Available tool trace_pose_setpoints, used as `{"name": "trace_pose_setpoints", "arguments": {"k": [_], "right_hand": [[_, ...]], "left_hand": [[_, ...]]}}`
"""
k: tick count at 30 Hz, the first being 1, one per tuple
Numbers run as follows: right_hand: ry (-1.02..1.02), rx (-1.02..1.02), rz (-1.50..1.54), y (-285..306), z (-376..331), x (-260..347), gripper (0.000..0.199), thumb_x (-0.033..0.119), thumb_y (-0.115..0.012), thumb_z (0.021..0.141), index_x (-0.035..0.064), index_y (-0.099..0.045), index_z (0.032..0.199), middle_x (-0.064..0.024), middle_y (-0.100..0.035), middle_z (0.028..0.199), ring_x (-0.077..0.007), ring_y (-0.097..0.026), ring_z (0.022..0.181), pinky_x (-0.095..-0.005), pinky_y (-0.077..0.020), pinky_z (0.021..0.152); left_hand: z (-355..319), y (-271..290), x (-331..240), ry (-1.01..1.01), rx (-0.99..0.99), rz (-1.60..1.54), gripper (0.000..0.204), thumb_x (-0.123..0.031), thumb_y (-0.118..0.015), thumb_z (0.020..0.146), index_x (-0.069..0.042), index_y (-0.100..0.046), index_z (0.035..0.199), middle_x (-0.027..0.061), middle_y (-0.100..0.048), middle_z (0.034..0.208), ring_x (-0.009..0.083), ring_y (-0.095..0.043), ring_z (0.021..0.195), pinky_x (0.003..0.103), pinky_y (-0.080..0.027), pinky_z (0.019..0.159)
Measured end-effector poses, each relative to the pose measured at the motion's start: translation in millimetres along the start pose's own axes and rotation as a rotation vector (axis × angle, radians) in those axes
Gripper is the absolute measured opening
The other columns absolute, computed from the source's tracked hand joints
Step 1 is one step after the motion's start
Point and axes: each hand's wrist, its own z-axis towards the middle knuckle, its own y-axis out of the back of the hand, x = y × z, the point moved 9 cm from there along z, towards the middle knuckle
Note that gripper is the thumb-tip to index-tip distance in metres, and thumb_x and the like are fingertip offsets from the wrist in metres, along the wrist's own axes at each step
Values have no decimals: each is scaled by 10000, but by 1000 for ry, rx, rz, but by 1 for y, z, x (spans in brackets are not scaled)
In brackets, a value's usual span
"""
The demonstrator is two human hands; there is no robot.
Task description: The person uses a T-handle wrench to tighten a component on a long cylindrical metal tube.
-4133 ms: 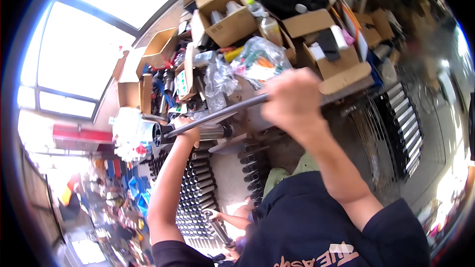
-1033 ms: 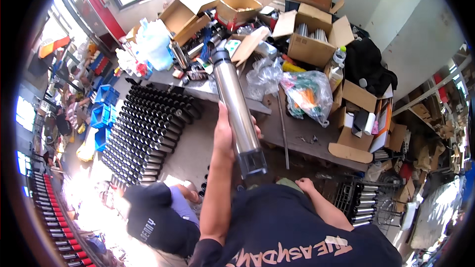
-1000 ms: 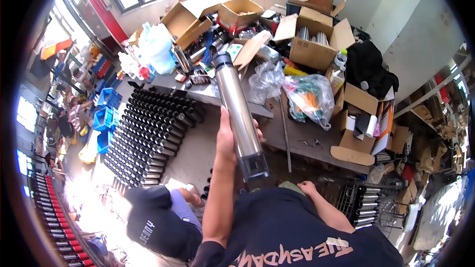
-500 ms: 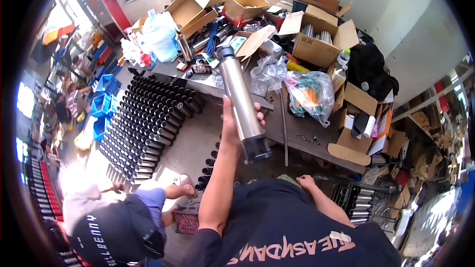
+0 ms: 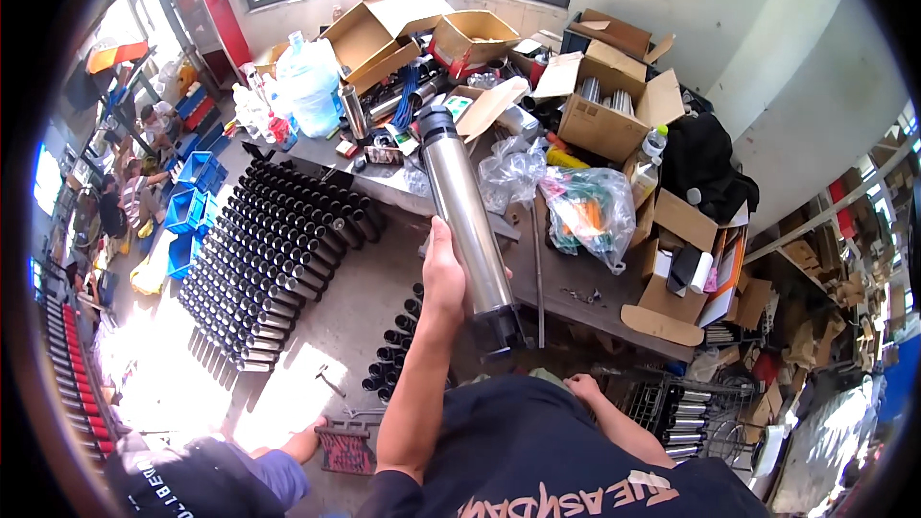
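Observation:
My left hand is closed round a shiny steel tube with black caps on both ends. The tube is held up in front of my chest, tilted, its upper end leaning left and away from me. Its lower black fitting has prongs. My right hand rests low by my lap, next to a greenish patch; its fingers are mostly hidden.
A cluttered workbench ahead carries cardboard boxes, plastic bags and a water jug. Rows of black-topped tubes stand on the floor at left. Another person is at lower left, near a small stool.
The view has shifted slightly. The steel tube's lower end sits lower, still in my left hand. The other person has moved down and left, partly out of view, uncovering floor with a hammer-like tool.

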Motion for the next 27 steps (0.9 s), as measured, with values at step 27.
{"name": "trace_pose_setpoints", "arguments": {"k": [27], "right_hand": [[7,-38,-55,-19,2,16,411,472,-717,835,126,-792,1045,-148,-750,1080,-314,-701,1055,-412,-533,958]], "left_hand": [[-25,19,-50,-362,-106,268,412,-351,-323,1117,-18,-482,1301,87,-605,1055,143,-603,901,292,-522,802]]}}
